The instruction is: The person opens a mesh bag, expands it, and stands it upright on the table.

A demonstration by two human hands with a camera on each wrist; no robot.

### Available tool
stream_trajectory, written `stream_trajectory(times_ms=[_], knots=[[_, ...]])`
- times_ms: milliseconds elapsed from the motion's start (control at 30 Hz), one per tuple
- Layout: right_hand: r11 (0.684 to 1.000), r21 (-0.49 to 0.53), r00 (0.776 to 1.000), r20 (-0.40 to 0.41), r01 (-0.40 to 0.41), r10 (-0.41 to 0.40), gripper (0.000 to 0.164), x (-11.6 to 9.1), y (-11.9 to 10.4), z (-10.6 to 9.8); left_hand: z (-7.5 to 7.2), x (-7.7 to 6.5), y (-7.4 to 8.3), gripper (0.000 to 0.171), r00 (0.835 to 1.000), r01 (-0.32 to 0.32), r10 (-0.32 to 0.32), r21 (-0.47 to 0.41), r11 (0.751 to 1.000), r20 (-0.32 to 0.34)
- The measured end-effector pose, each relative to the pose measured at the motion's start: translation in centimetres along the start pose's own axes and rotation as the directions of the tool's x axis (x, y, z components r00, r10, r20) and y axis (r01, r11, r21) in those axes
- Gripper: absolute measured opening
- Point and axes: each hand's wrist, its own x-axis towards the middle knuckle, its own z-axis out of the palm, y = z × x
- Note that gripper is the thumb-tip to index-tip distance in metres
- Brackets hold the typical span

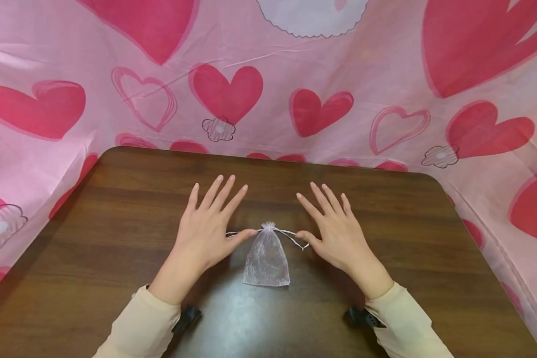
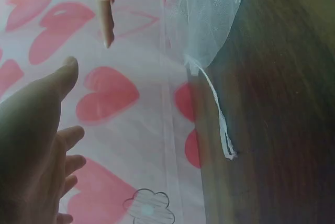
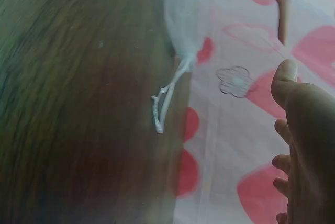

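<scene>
A small sheer white drawstring pouch [image 1: 267,258] lies on the table with its neck gathered at the top. Its thin white cords spread out to both sides, and the right-hand cord [image 3: 162,103] ends in a loop on the wood. To the left of the pouch is my left hand [image 1: 210,223], fingers straight and spread, its thumb overlapping the left cord in the head view. My right hand [image 1: 337,231] mirrors it on the other side, fingers spread, thumb over the right cord in that view. Both wrist views show the hands raised, with nothing held.
The dark wooden table [image 1: 116,268] has rounded far corners. Behind it and along both sides hangs a pink cloth [image 1: 277,49] printed with hearts. Black devices [image 1: 187,319] sit at the wrists, by the cream sleeves [image 1: 134,328].
</scene>
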Motion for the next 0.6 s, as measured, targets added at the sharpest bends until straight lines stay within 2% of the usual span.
stream_trajectory(times_ms=[367,500,600], knots=[[0.994,-0.03,0.993,0.069,0.102,-0.1,0.074,1.0,-0.2,1.9,1.4,1.3,-0.3,0.086,0.987,-0.01,0.019,-0.058,0.998,0.162],[0.993,-0.003,0.991,0.065,0.119,-0.119,0.072,1.1,-0.4,2.5,1.8,1.6,-0.1,0.085,0.98,-0.029,0.042,-0.07,0.997,0.193],[0.992,0.021,0.99,0.069,0.122,-0.123,0.07,1.3,-0.7,2.7,2.1,1.9,0.0,0.084,0.98,-0.049,0.061,-0.064,0.997,0.19]])
